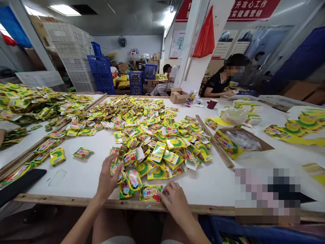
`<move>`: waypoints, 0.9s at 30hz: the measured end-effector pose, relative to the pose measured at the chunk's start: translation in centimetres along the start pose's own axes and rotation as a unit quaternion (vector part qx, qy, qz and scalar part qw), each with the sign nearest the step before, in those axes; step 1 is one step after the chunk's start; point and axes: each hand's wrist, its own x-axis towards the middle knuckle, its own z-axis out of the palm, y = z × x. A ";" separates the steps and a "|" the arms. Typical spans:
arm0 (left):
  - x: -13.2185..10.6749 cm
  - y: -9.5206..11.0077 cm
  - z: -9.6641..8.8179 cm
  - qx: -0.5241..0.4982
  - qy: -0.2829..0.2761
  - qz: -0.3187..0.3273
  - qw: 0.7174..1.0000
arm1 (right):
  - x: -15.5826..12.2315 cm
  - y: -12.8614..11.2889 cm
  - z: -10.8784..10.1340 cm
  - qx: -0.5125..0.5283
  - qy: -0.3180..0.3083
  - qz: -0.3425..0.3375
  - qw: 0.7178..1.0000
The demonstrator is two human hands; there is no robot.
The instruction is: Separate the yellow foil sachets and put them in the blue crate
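Note:
A large heap of small yellow-and-green packets (157,150) with red fruit pictures covers the middle of the white table (83,176). My left hand (108,178) rests at the near left edge of the heap. Its fingers are apart and touch packets there. Close to the table's front edge lies a single flat packet (149,194). My right hand (177,200) is beside it, fingers bent and thumb apart, with the thumb tip at the packet's right edge. Two more packets, one being an upright-facing packet (134,179), lie between my hands.
Wooden strips (214,142) divide the table, and a wooden edge (76,200) runs along its front. At the right are a cardboard tray (264,147), a plastic bag (233,116) and flat printed packs (304,123). A dark phone-like object (22,184) lies left. A person (220,83) sits opposite.

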 end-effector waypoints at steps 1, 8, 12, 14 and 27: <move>-1.0 1.1 0.4 -0.005 -0.017 0.018 1.000 | -0.4 -0.2 0.7 -0.009 0.011 0.019 1.000; -5.5 6.7 4.0 -0.082 -0.126 0.049 0.987 | 0.3 -1.2 -0.7 0.070 0.171 -0.017 0.983; -7.3 8.0 6.7 -0.208 -0.196 0.004 0.958 | 0.3 -0.7 -3.0 0.161 0.134 -0.083 0.974; -8.0 8.0 8.1 -0.253 -0.205 -0.039 0.945 | -0.1 -0.5 -2.9 0.218 0.101 -0.079 0.967; -6.6 9.1 8.8 -0.261 -0.229 -0.028 0.938 | 0.0 0.9 -1.6 0.290 0.129 -0.058 0.946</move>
